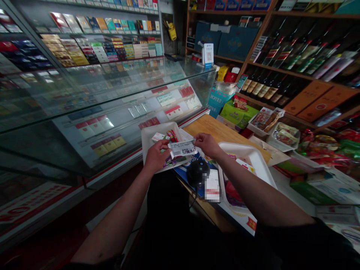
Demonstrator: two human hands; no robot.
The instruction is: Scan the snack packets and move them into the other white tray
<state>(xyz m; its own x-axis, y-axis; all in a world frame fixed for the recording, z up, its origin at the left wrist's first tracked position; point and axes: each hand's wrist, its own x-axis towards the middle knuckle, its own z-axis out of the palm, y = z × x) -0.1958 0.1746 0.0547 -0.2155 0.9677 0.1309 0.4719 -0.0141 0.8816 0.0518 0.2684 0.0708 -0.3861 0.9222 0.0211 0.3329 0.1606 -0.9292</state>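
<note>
Both my hands hold one small white packet (182,149) with a barcode and printed text, stretched between them. My left hand (156,153) pinches its left end and my right hand (206,144) pinches its right end. They hover over a white tray (149,140) that holds several small packets. A second white tray (260,165) lies to the right, under my right forearm. Just below the packet stands a black barcode scanner (197,173).
A glass display counter (98,108) with cigarette packs fills the left. A wooden board (216,129) lies behind the trays. Snack boxes (266,120) and bottle shelves (292,56) stand at the right. A blurred card (212,185) lies by the scanner.
</note>
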